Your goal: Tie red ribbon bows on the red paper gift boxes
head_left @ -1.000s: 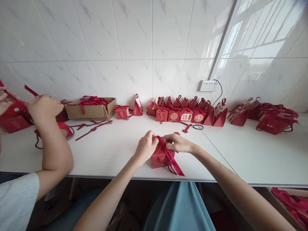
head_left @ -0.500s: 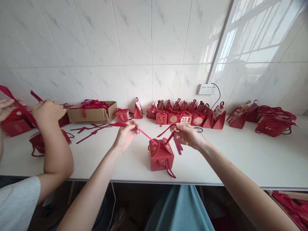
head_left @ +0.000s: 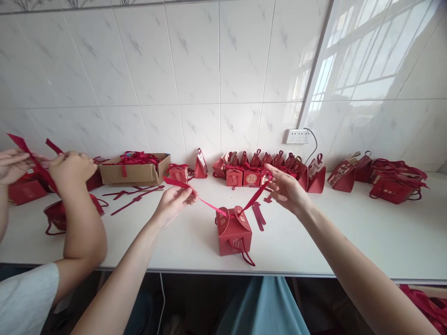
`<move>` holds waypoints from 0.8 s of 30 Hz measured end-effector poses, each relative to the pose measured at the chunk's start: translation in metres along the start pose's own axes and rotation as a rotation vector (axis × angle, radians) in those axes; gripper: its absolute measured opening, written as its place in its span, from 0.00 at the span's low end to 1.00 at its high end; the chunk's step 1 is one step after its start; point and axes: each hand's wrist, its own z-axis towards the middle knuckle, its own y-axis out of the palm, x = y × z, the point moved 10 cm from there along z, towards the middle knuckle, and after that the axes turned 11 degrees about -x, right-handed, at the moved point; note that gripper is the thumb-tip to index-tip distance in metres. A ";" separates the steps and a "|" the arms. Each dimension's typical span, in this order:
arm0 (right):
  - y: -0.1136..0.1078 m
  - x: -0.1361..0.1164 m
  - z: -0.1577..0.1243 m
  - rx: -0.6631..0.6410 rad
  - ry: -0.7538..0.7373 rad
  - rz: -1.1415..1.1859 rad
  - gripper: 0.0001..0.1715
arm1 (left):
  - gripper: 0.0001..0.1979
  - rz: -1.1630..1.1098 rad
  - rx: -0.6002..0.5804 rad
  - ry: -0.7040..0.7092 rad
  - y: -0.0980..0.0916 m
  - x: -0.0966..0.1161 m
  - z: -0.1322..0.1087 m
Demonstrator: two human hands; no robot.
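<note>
A red gift box with gold print and twisted cord handles stands upright on the white table, in front of me. A red ribbon runs through its top flaps. My left hand pinches one end of it, up and to the left of the box. My right hand holds the other end, raised to the right, the ribbon stretching from its fingertips down to the flaps. Both ribbon ends slant outward in a V. Behind the box, short dark red strips lie on the table.
A cardboard box of red ribbons stands at the back left. Rows of red gift boxes line the wall, with more at the right. At far left, a co-worker's hands hold a ribbon. A power strip hangs on the wall.
My right hand has moved outward to the right, drawing its ribbon end straighter. My left hand has shifted slightly left. The view has tilted up a little.
</note>
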 end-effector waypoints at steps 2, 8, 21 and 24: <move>-0.001 0.009 -0.001 -0.013 0.058 0.070 0.23 | 0.15 -0.047 0.001 0.024 0.000 0.002 0.001; 0.008 0.013 0.002 -0.092 0.057 0.120 0.21 | 0.14 -0.091 -0.026 0.127 0.016 0.021 0.019; -0.012 0.064 -0.005 -0.202 0.400 -0.852 0.31 | 0.12 -0.151 -0.206 0.130 0.062 0.036 0.034; -0.014 0.095 -0.024 -0.304 0.472 -0.810 0.31 | 0.13 -0.210 -0.167 0.111 0.054 0.032 0.032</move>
